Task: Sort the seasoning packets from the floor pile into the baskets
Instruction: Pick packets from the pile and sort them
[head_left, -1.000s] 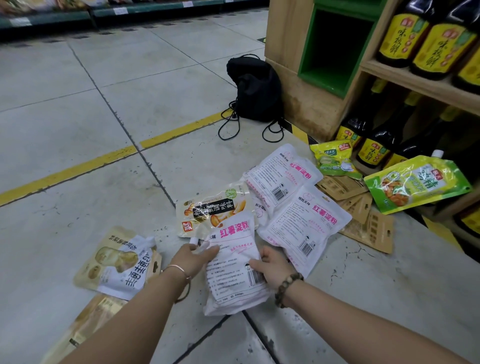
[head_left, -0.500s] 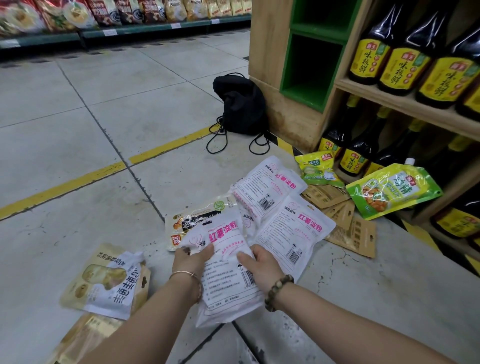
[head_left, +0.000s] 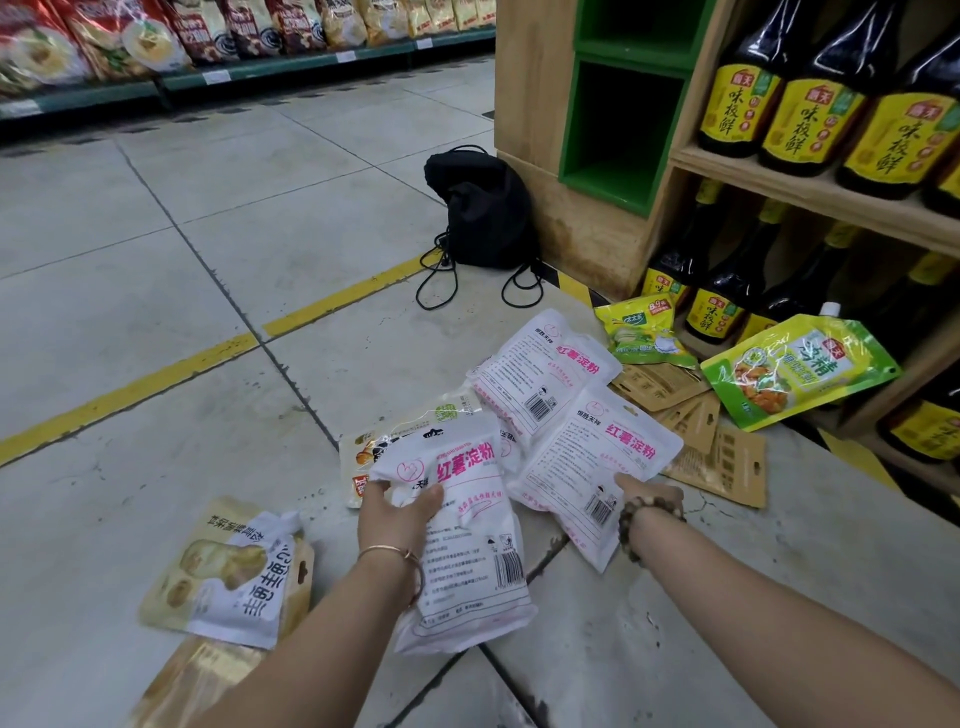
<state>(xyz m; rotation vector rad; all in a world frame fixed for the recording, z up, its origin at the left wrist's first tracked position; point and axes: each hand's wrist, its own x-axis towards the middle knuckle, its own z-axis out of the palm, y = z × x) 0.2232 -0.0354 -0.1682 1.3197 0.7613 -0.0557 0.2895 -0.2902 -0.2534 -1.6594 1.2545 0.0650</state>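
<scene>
My left hand grips the top left corner of a white starch packet with pink lettering, which hangs over the floor. My right hand is at the right edge of a second white starch packet, thumb on top and fingers hidden under it. A third white packet lies behind them in the floor pile. Under the pile lies a packet with a black label. No basket is in view.
Two green pouches and brown kraft packets lie against the wooden shelf of soy sauce bottles on the right. A beige and white pouch lies at the left. A black bag sits by the shelf corner.
My right hand has left the first white packet and moved right to the second one. My left hand alone now holds the first packet. The view has tilted upward.
</scene>
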